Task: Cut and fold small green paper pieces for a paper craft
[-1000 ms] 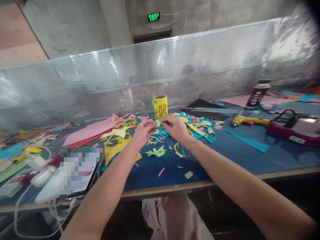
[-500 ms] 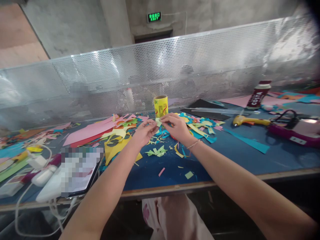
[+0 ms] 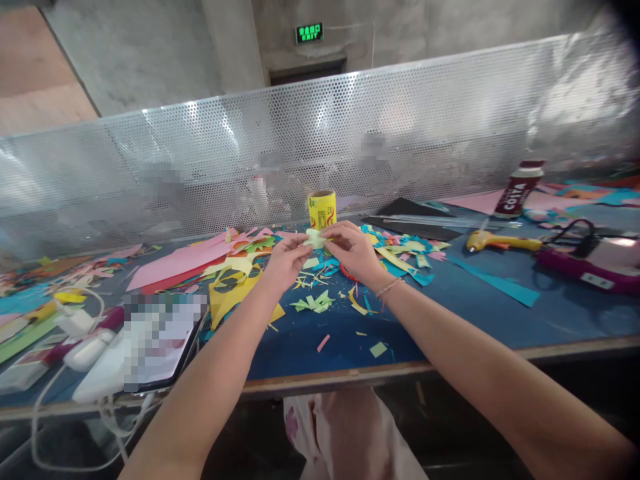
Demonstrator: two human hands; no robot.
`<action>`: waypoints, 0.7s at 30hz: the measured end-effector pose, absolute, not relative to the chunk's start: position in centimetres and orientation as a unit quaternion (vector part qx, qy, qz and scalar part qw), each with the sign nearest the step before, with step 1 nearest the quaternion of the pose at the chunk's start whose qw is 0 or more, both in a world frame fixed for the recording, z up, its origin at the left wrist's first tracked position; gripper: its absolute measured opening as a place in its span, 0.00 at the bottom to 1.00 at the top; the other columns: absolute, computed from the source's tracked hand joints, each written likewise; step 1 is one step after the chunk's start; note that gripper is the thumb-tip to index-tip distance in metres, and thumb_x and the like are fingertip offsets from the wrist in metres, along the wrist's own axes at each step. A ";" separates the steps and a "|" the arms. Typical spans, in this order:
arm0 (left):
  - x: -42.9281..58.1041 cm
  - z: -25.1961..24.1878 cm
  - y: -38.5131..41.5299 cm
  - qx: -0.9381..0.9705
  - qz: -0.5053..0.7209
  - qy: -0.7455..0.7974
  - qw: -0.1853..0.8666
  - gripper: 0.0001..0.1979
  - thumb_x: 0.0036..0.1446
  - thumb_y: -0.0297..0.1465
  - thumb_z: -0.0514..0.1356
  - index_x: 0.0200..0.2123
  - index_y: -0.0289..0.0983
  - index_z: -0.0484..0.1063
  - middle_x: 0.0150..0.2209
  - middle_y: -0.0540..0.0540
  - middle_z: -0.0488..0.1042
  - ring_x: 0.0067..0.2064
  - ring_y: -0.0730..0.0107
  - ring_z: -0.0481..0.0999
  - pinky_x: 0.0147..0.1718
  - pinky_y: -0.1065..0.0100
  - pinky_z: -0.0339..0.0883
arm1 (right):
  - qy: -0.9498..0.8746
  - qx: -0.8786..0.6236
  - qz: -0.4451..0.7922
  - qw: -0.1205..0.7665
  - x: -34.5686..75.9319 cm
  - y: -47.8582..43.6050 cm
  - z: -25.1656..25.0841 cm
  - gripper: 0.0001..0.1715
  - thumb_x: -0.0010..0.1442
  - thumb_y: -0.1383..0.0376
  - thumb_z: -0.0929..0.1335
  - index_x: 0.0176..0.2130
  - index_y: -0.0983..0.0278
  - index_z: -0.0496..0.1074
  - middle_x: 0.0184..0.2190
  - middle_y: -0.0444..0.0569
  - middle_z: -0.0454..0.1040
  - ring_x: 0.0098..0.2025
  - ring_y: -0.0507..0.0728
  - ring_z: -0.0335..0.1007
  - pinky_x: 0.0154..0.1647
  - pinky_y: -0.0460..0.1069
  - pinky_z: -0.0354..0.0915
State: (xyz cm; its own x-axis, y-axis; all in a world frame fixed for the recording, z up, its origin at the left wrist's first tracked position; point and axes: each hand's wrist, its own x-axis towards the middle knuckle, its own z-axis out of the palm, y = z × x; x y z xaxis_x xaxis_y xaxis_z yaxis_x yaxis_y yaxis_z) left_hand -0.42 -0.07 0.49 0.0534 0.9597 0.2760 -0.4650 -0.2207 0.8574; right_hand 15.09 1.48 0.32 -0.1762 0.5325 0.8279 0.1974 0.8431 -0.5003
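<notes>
A small pale green paper piece (image 3: 315, 238) with a lobed outline is stretched between my hands above the table. My left hand (image 3: 289, 262) pinches its left edge between thumb and fingers. On the other side, my right hand (image 3: 353, 251) grips the right edge the same way, its fingertips partly covering the paper. Right behind the hands stands a yellow printed tube (image 3: 323, 209), upright. Below them lie a cluster of light green paper strips (image 3: 314, 302) and thin cut slivers.
A yellow glue gun (image 3: 503, 241), a maroon bottle (image 3: 519, 190) and a purple power strip (image 3: 587, 270) are on the right. Pink paper sheets (image 3: 175, 263) lie left of centre. A tablet (image 3: 173, 340) and white cables (image 3: 37, 427) sit at the front left edge. A perforated metal screen (image 3: 210, 167) closes the back.
The pale green paper now shows more fully between my fingers, opened out wider. My left fingers have closed into a firmer pinch on it; both hands stay in nearly the same place.
</notes>
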 end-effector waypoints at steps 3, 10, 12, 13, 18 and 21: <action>-0.4 0.5 0.0 0.467 0.651 0.277 0.530 0.12 0.38 0.19 0.63 0.29 0.36 0.69 0.31 0.51 0.71 0.32 0.80 0.70 0.37 0.72 0.63 | -0.733 -0.253 0.187 0.603 14.9 2.0 0.1 0.05 0.51 0.67 0.67 0.33 0.61 0.71 0.36 0.49 0.69 0.37 0.55 0.70 0.40 0.54 0.69; -0.4 0.5 -0.4 0.498 0.672 0.283 0.469 0.15 0.36 0.22 0.65 0.30 0.37 0.67 0.31 0.52 0.70 0.32 0.79 0.69 0.33 0.73 0.62 | -0.714 -0.253 0.279 0.590 14.7 2.4 -0.4 0.10 0.50 0.65 0.68 0.36 0.61 0.68 0.37 0.48 0.68 0.35 0.52 0.71 0.35 0.49 0.69; -0.4 0.5 -0.4 0.505 0.670 0.291 0.460 0.15 0.36 0.22 0.66 0.30 0.37 0.67 0.31 0.52 0.70 0.32 0.78 0.69 0.33 0.73 0.62 | -0.708 -0.255 0.297 0.588 14.7 2.4 -0.4 0.11 0.50 0.65 0.68 0.37 0.61 0.68 0.35 0.48 0.69 0.34 0.52 0.70 0.34 0.49 0.69; -0.3 0.4 -0.4 0.508 0.669 0.293 0.457 0.15 0.36 0.23 0.66 0.30 0.37 0.67 0.31 0.52 0.70 0.31 0.78 0.69 0.33 0.72 0.62 | -0.706 -0.256 0.303 0.587 14.6 2.4 -0.4 0.11 0.49 0.65 0.68 0.37 0.62 0.67 0.34 0.47 0.70 0.34 0.52 0.70 0.34 0.49 0.68; -0.1 0.2 -0.4 0.517 0.664 0.290 0.455 0.16 0.36 0.23 0.66 0.32 0.37 0.67 0.30 0.52 0.70 0.31 0.77 0.70 0.34 0.71 0.63 | -0.718 -0.258 0.308 0.568 14.5 2.3 -0.2 0.10 0.51 0.63 0.68 0.35 0.63 0.67 0.29 0.45 0.71 0.30 0.51 0.68 0.33 0.48 0.66; -0.1 0.1 -0.2 0.520 0.664 0.293 0.451 0.15 0.37 0.24 0.66 0.32 0.37 0.68 0.31 0.51 0.70 0.32 0.76 0.71 0.35 0.69 0.65 | -0.719 -0.269 0.303 0.564 14.5 2.3 -0.2 0.07 0.51 0.63 0.67 0.33 0.64 0.68 0.25 0.43 0.69 0.28 0.50 0.66 0.32 0.48 0.65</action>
